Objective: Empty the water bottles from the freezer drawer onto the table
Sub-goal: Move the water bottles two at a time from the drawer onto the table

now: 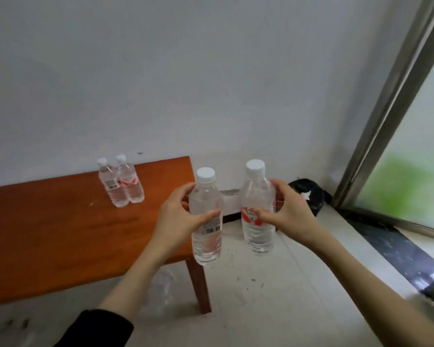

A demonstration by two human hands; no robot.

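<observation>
each grip wraps one bottle: left hand (178,216) bottle (206,221) over table (60,234) right edge, right hand (290,214) bottle (257,209) beyond.

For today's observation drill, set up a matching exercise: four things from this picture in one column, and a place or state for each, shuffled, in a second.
Things:
1. left hand
2. right hand
3. pair of bottles
4. black bag

Places or states:
A. standing on the table by the wall
B. holds the red-label bottle
C. on the floor in the corner
D. holds the barcode-side bottle

Pairs: 1-D, 2-B, 3-A, 4-C
</observation>
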